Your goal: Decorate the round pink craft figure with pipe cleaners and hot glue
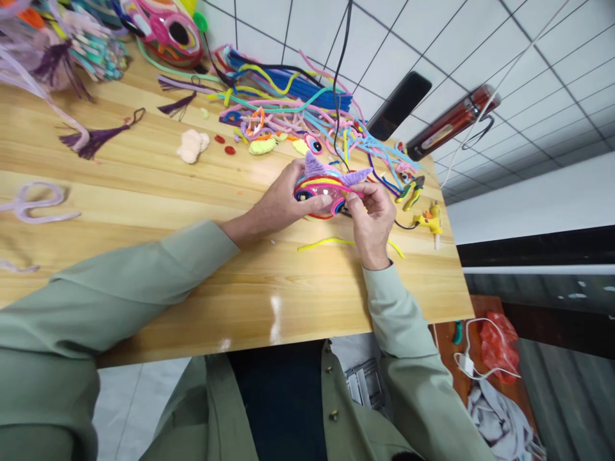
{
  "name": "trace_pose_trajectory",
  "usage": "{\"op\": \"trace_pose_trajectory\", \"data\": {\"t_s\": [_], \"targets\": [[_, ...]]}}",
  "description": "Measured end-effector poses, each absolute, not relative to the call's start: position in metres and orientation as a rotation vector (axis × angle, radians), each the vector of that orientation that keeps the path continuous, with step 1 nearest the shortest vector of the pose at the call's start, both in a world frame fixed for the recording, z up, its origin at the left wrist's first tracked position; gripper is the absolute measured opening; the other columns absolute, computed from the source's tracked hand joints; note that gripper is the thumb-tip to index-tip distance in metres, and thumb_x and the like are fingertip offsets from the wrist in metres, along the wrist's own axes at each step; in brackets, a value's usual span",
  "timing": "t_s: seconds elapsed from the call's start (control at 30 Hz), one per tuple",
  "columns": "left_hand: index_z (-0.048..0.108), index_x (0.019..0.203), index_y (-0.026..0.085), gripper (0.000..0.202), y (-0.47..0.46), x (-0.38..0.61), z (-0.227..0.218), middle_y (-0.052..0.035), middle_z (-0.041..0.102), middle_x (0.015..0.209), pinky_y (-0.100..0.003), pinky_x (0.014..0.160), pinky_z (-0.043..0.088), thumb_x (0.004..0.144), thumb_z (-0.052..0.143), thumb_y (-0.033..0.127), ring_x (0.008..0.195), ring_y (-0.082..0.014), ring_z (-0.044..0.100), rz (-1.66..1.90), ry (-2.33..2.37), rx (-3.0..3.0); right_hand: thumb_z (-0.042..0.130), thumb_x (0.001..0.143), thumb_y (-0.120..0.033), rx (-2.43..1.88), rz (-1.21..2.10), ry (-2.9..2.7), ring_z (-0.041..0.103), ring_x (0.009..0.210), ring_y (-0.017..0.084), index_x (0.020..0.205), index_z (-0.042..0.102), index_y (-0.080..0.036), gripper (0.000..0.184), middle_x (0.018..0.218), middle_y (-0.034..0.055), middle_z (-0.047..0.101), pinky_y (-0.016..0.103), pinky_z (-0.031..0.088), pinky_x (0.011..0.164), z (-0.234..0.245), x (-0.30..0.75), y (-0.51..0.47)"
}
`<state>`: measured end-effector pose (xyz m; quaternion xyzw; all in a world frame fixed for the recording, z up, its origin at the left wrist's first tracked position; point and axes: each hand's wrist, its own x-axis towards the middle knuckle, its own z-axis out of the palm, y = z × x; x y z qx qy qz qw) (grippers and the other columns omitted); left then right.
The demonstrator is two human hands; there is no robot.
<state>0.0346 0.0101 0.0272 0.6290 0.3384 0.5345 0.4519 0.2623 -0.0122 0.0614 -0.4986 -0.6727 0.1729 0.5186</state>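
Between my two hands is a colourful pipe-cleaner craft figure [323, 189] with purple pointed ears, striped rainbow rows and a clear pinkish front. My left hand [291, 200] wraps around its left side, the thumb lying across the front. At the figure's right side, the fingers of my right hand [373, 214] are pinched at a round pink and blue eye-like piece; whether a smaller piece sits in the pinch is hidden. A yellow pipe cleaner [327, 242] lies on the table just below my hands.
Bundles of pipe cleaners [293, 89] lie along the tiled wall. A phone [400, 105] and a red thermos [451, 123] stand at back right. Pliers [414, 192] and a yellow glue gun [431, 221] lie near the right edge. Purple tassels [103, 136] lie left.
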Motion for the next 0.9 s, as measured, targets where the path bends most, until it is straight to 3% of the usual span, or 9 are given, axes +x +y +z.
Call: {"op": "trace_pose_trajectory", "data": {"t_s": [0.37, 0.57, 0.7, 0.9], "targets": [[0.067, 0.148, 0.025, 0.076, 0.011, 0.034, 0.028, -0.0142, 0.079, 0.149, -0.059, 0.129, 0.062, 0.096, 0.092, 0.076, 0.142, -0.0393, 0.075, 1.317, 0.841, 1.581, 0.08, 0.106, -0.042, -1.2, 0.393, -1.631, 0.069, 0.08, 0.018, 0.105, 0.083, -0.029, 0.014, 0.09, -0.0014, 0.078, 0.035, 0.057, 0.075, 0.062, 0.264, -0.012], [0.07, 0.147, 0.028, 0.055, 0.013, 0.028, 0.03, -0.0138, 0.079, 0.156, -0.062, 0.144, 0.05, 0.115, 0.07, 0.072, 0.158, -0.0405, 0.068, 1.295, 0.801, 1.57, 0.081, 0.105, -0.034, -1.143, 0.391, -1.618, 0.069, 0.081, 0.018, 0.106, 0.086, -0.028, 0.008, 0.092, -0.0014, 0.077, 0.034, 0.056, 0.076, 0.062, 0.262, -0.013], [0.069, 0.15, 0.021, 0.048, 0.011, 0.024, 0.036, -0.0161, 0.077, 0.161, -0.057, 0.147, 0.047, 0.119, 0.062, 0.057, 0.164, -0.0395, 0.064, 1.244, 0.849, 1.582, 0.081, 0.109, -0.042, -1.163, 0.378, -1.639, 0.069, 0.083, 0.019, 0.109, 0.088, -0.029, 0.015, 0.092, -0.0004, 0.076, 0.035, 0.057, 0.076, 0.061, 0.261, -0.013], [0.068, 0.151, 0.021, 0.045, 0.008, 0.024, 0.04, -0.0153, 0.074, 0.168, -0.054, 0.148, 0.045, 0.12, 0.06, 0.053, 0.166, -0.0383, 0.063, 1.238, 0.867, 1.605, 0.077, 0.116, -0.059, -1.128, 0.332, -1.653, 0.072, 0.088, 0.021, 0.11, 0.089, -0.03, 0.032, 0.094, 0.0008, 0.077, 0.037, 0.059, 0.079, 0.063, 0.262, -0.013]]}}
